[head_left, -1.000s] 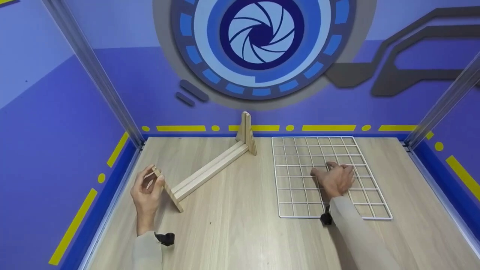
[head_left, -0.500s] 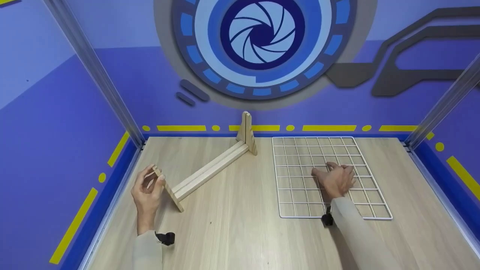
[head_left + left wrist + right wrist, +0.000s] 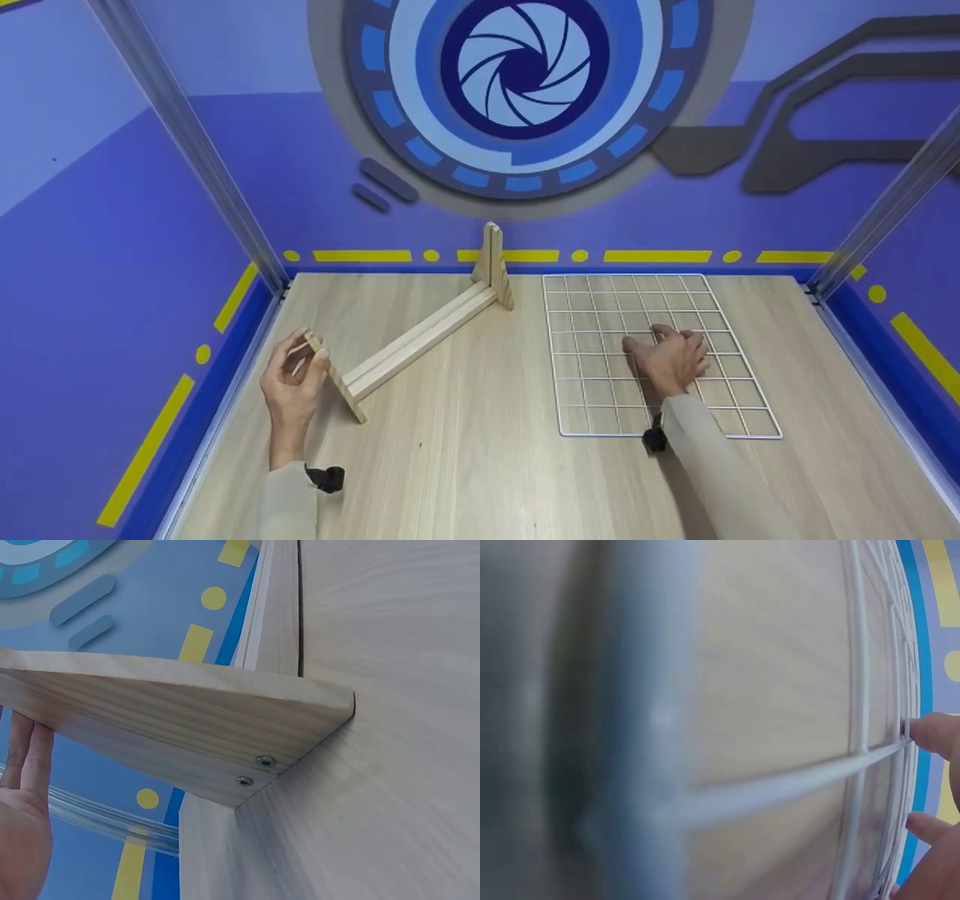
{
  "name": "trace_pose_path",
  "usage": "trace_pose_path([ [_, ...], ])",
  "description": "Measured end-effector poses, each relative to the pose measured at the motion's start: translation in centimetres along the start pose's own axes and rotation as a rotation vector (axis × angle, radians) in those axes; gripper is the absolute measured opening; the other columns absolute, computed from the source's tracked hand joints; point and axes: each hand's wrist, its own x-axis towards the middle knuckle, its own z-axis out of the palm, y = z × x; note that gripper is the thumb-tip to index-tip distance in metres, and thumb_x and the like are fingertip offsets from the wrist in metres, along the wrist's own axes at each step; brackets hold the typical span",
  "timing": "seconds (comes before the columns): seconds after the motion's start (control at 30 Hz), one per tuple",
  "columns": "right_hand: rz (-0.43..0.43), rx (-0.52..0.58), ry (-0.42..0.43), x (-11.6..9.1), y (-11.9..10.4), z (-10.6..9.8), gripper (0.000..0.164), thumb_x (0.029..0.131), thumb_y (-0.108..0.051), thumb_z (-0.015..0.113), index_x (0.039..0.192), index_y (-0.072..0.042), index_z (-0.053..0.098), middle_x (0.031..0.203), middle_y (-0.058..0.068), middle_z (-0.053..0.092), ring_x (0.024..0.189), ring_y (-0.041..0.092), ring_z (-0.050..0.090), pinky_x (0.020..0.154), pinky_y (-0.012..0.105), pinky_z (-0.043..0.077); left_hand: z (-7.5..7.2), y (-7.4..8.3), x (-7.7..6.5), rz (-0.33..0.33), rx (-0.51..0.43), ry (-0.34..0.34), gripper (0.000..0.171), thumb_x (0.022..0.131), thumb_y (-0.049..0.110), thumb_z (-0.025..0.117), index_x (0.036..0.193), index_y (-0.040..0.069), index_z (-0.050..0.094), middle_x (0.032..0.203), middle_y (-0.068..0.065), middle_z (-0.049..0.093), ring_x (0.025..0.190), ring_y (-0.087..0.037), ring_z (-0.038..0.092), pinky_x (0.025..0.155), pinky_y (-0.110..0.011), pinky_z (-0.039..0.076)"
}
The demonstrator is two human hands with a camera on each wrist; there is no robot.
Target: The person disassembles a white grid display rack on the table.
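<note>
In the head view, my left hand (image 3: 291, 394) pinches the top of the near end panel of a wooden stand (image 3: 424, 341), thumb on one side and fingers on the other. The stand has two upright ends joined by a low grooved bar. Two screws show low on the end panel (image 3: 172, 712) in the left wrist view. On the right, a white wire grid (image 3: 592, 352) lies on the table beneath my right hand (image 3: 670, 362), whose bent fingers and thumb hold its wires. Fingertips (image 3: 930, 731) touch the wires in the right wrist view.
The pale wooden table (image 3: 480, 465) is bounded by a blue back wall (image 3: 247, 165) and side walls with metal posts. The stand's far end (image 3: 493, 262) is close to the back wall. A strip of tabletop separates stand and grid.
Both hands stay almost in place. The grid's far and right edges have shifted very slightly left in the last half second, and the left wrist has moved slightly left.
</note>
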Motion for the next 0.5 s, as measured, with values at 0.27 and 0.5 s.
trace_pose_path([
  [0.27,-0.025,0.061,-0.017,-0.1,0.0,-0.2,0.074,0.082,-0.043,0.089,0.139,-0.002,0.067,0.147,0.034,0.045,0.137,0.052,0.036,0.101,0.064,0.027,-0.5,1.0,0.2,-0.025,0.141,-0.025,0.047,0.09,-0.016,0.073,0.136,-0.01,0.064,0.121,-0.006,0.07,0.113,-0.011,0.073,0.1,-0.019,0.058],
  [0.5,-0.026,0.098,-0.045,-0.1,-0.4,-0.7,0.079,0.083,-0.039,0.088,0.146,0.0,0.059,0.15,0.032,0.041,0.139,0.051,0.034,0.104,0.064,0.026,-0.9,1.6,0.5,-0.042,0.216,-0.061,0.051,0.089,-0.014,0.077,0.138,-0.006,0.065,0.124,-0.02,0.068,0.109,-0.006,0.072,0.098,-0.017,0.058],
])
